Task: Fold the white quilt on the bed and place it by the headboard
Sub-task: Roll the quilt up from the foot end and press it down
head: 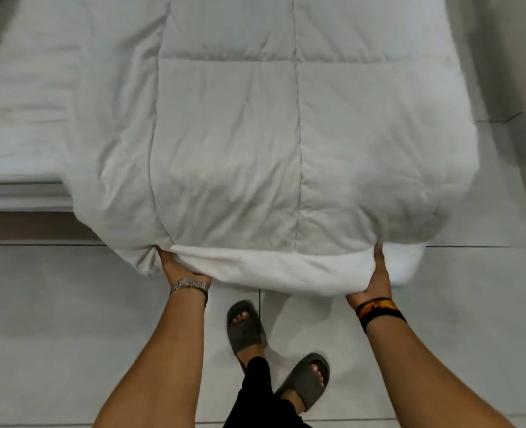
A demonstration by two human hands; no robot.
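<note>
The white quilt, stitched in large squares, lies lengthwise along the bed and hangs over its foot end toward me. My left hand grips the quilt's near edge at its left corner, fingers tucked under the fabric. My right hand grips the same edge further right, thumb on top. Between my hands the edge sags in a shallow curve above the floor. The headboard is out of view.
The bare white sheet shows on the bed's left part, above a brown bed base. Pale floor tiles spread around me. My feet in grey slides stand just short of the quilt's edge. A narrow floor strip runs along the right.
</note>
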